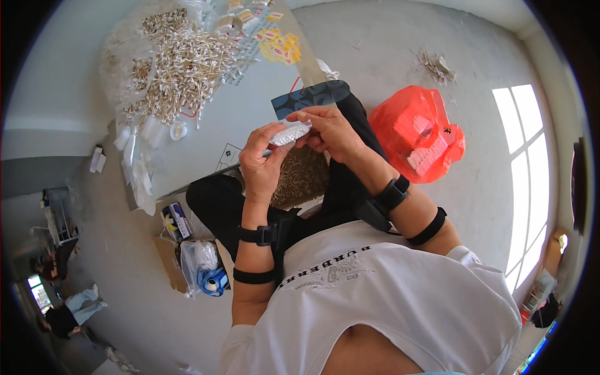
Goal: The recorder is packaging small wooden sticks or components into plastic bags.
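Between my two hands, above my lap, is a small bundle of cotton swabs (pixel 290 134), its white tips packed close together; clear wrapping seems to cover part of it. My left hand (pixel 260 164) grips the near left end with thumb and fingers. At the far right end, my right hand (pixel 337 132) pinches the bundle or its wrapping. Below them, between my knees, a box holds many loose swabs (pixel 301 178), partly hidden by my hands. A big heap of loose cotton swabs (pixel 187 62) lies on the table at the far left.
Yellow and white printed cards (pixel 278 47) lie on the table (pixel 212 134) behind the hands. A red plastic bag (pixel 417 134) with packs inside stands on the floor at right. An open cardboard box (pixel 172 265) sits at lower left. People are in the distance at left.
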A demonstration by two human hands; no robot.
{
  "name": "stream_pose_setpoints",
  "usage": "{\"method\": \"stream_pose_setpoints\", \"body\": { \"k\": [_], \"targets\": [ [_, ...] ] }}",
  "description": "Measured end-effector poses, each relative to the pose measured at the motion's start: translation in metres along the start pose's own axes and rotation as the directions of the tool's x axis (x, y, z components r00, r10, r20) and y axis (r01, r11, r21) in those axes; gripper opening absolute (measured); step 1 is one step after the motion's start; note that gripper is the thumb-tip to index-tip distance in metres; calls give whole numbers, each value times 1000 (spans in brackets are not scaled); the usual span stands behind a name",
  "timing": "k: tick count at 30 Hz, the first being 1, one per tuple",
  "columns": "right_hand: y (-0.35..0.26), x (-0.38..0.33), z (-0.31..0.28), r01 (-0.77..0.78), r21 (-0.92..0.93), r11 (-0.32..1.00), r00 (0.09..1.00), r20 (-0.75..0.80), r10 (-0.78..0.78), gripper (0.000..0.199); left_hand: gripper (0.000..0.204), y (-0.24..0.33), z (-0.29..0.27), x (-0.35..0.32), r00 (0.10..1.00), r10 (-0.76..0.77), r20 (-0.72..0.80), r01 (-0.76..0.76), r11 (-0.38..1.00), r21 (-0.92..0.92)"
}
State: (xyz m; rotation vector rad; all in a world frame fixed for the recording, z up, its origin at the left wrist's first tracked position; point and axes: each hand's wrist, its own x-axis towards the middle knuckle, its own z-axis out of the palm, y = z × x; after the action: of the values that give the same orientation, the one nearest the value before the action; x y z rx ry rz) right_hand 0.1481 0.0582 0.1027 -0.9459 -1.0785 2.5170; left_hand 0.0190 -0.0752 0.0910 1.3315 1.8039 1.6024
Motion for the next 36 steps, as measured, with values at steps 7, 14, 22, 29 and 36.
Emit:
{"method": "stream_pose_setpoints", "body": {
  "k": [7, 14, 22, 29, 36],
  "targets": [
    [-6, 1, 0, 593, -457, 663, 801, 249, -545, 28, 29, 10, 0, 3, 971, -221, -88, 192, 947, -257],
    [0, 2, 11, 546, -427, 721, 838, 271, -473, 23, 29, 19, -6, 6, 971, -224, -77, 198, 946, -256],
    [16, 35, -6, 475, -483, 735, 880, 242, -410, 17, 24, -13, 3, 21, 950, -295, -102, 226, 875, -428],
    [29, 49, -24, 203, -271, 941, 978, 101, -182, 23, 16, -45, 19, 19, 895, -443, -56, 377, 815, -440],
    [27, 57, -25, 117, -402, 908, 993, 46, -107, 18, 9, -58, 18, 18, 845, -535, 18, 466, 719, -515]
  ]
}}
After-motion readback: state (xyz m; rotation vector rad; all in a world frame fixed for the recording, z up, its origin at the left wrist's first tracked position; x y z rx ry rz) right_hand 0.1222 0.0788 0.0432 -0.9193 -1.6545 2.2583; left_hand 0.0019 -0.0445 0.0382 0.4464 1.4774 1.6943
